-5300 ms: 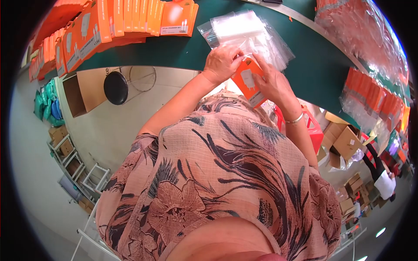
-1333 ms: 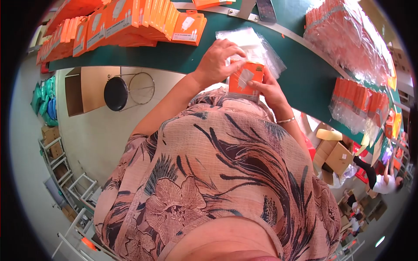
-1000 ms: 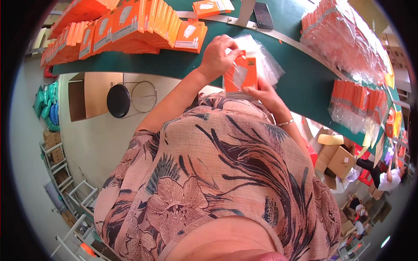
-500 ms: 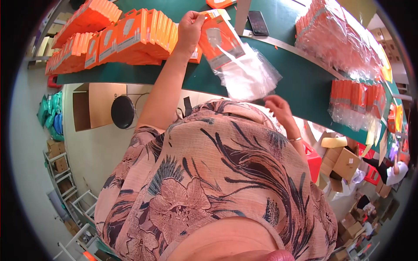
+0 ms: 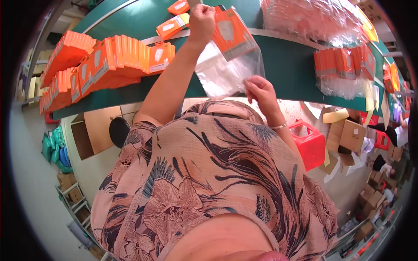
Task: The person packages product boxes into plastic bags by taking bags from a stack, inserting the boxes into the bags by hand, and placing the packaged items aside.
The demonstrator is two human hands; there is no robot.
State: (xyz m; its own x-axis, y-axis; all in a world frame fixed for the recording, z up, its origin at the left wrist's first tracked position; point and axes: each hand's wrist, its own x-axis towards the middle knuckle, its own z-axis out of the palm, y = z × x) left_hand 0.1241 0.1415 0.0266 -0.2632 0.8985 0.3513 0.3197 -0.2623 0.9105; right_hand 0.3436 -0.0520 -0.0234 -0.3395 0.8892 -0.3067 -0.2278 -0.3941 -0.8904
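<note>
An orange box with a white device pictured on it stands tilted over the table edge. My left hand is closed at its upper left corner; the fingertips are partly hidden. Below and around the box's lower part hangs a clear plastic bag, with whitish plastic layered behind it. My right hand pinches the lower right edge of this bag between thumb and fingers. Single orange boxes lie on the table just left of my left hand.
Rows of orange boxes stand along the left of the green table. Bagged boxes are heaped at the back right, and more sit near the right front edge. A red stool and open cartons are below.
My right hand has come up and taken the bag's edge. The box and bag have turned more upright, and the view has shifted, with the phone out of sight.
</note>
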